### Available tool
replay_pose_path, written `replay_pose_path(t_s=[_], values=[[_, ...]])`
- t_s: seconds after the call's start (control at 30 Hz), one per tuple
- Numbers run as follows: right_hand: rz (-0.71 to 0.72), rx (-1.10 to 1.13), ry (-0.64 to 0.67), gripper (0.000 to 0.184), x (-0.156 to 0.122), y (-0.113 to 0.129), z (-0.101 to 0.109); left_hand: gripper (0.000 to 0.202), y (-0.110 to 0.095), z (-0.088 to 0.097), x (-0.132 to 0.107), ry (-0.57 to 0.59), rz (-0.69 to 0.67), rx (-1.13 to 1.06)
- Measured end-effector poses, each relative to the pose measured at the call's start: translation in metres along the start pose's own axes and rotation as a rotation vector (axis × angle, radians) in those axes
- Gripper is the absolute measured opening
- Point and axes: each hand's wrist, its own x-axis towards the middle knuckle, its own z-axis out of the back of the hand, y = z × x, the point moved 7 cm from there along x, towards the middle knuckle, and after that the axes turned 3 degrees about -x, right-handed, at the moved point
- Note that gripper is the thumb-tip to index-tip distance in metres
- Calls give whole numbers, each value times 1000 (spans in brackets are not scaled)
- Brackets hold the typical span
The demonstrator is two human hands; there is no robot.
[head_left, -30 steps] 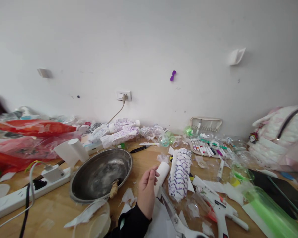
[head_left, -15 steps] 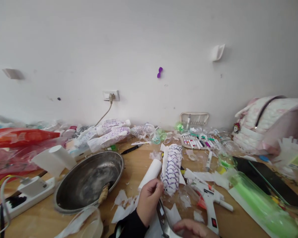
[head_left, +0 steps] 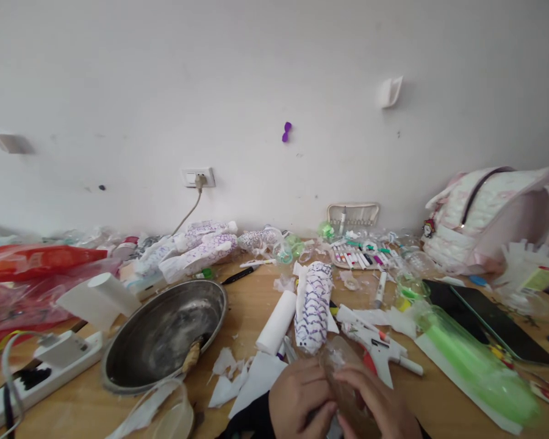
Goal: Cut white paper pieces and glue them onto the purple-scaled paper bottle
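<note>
At the lower middle, my left hand (head_left: 299,397) is closed with curled fingers on a piece of clear plastic (head_left: 333,358). My right hand (head_left: 377,399) grips the same piece from the right, with its fingers bent over it. Parts of the plastic are hidden behind both hands. Just beyond them lies a white wrapped form with purple scale-like lines (head_left: 314,305). A white paper roll (head_left: 277,322) rests to its left. A slim metal tool (head_left: 289,352), mostly covered, pokes out beside my left hand.
A dark metal basin (head_left: 165,335) stands at left, near a power strip (head_left: 73,369). To the right are a white glue gun (head_left: 379,353), a green plastic bottle (head_left: 476,366) and dark tablets (head_left: 503,323). Markers (head_left: 357,259) and a backpack (head_left: 494,219) sit toward the wall.
My right hand has come up beside my left, and both now hold the clear plastic. The metal tool that was by my left hand is mostly out of sight. The view shifted slightly.
</note>
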Motion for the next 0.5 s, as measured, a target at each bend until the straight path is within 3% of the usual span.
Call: replay_pose_path(t_s=[0.13,0.23,0.37,0.43,0.5], values=[[95,92,146,12,-5,1,-18,41,4,0,-3,-72,-35,-10],[88,56,140,17,-7,-4,-17,37,3,-3,-5,-66,-73,19],[55,-113,53,17,0,-24,16,41,8,5,-8,-145,-30,5],[-143,-172,28,19,1,-53,37,40,13,13,-9,-196,43,8],[-187,-209,44,24,0,-71,47,35,18,18,-8,-186,124,26]])
